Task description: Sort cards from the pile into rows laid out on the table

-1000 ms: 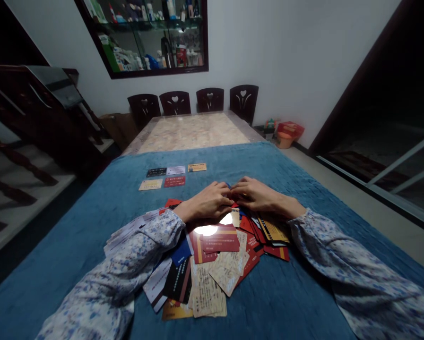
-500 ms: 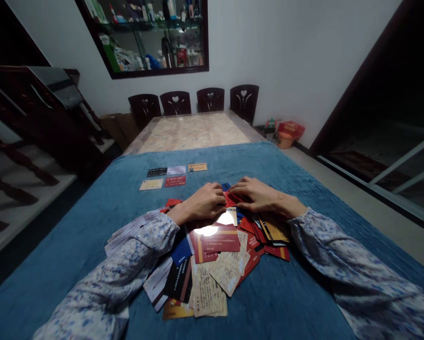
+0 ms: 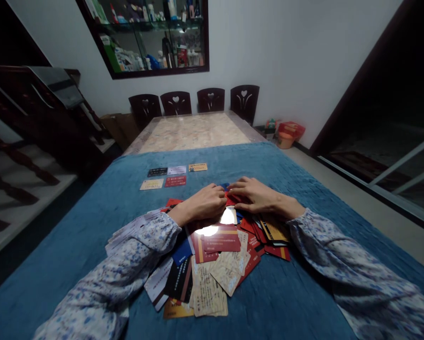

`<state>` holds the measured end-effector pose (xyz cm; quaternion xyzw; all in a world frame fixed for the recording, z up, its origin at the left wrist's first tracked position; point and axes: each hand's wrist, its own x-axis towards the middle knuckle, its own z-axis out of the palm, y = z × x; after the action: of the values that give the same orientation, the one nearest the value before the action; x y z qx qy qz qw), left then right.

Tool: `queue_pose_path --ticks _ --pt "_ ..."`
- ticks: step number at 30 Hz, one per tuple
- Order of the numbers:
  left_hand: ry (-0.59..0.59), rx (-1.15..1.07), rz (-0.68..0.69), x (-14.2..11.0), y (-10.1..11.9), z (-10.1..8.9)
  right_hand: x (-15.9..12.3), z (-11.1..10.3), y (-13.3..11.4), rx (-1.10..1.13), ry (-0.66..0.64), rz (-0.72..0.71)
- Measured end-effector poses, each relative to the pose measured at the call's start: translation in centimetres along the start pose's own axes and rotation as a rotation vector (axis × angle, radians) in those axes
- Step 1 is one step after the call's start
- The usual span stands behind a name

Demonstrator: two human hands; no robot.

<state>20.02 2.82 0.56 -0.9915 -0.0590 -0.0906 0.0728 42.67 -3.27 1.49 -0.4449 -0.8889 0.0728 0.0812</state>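
cards (image 3: 217, 288), printed, one loose heap on blue cloth (image 3: 286, 293) over table (image 3: 197, 127). within heap: gold-banded maroon card (image 3: 223, 242) uppermost at centre; black-striped card (image 3: 177, 279) and cream patterned card (image 3: 229, 276) nearer. red card (image 3: 232, 199), far edge of heap, between both hands; blue card (image 3: 225, 186) just beyond.

left hand (image 3: 205, 203): fingers curled, grip narrow, tips beside red card; pinch or mere contact impossible to tell. right hand (image 3: 257, 196): thumb and forefinger parted over red card; hold likewise impossible to tell.

laid apart, farther off and leftward, flat: black card (image 3: 157, 172), lilac card (image 3: 177, 170), yellow card (image 3: 197, 167); nearer row, cream card (image 3: 151, 184), small maroon card (image 3: 175, 181).

handling, by judgement: best to steady neighbouring cards with one hand, to raise red card by an edge with the other, to feel for doubles clinging beneath, to keep left sleeve (image 3: 126, 274) off loose edges.
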Motion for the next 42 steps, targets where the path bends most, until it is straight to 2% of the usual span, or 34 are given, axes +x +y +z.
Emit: queue_pose_path --ticks 13,19,25,31,36,42 --pt "0.104 0.237 0.165 -1.7 -0.1 -0.7 0.3 0.0 -0.4 -0.089 -0.008 0.025" --pt "0.133 0.250 0.146 -2.0 0.0 -0.6 0.4 0.1 -0.6 -0.131 0.010 0.032" --pt "0.228 0.202 0.160 -3.2 -0.5 -0.3 0.6 0.6 -0.8 -0.126 0.078 -0.036" --pt "0.295 0.151 0.103 -4.6 -0.8 0.0 0.9 1.3 -1.2 -0.153 0.197 -0.175" --pt "0.424 0.143 0.156 -4.9 -0.6 -0.4 1.1 2.2 -1.4 -0.185 0.304 -0.285" --pt "0.489 0.095 0.144 -5.6 -1.1 -1.2 0.8 1.7 -0.9 -0.194 0.268 -0.272"
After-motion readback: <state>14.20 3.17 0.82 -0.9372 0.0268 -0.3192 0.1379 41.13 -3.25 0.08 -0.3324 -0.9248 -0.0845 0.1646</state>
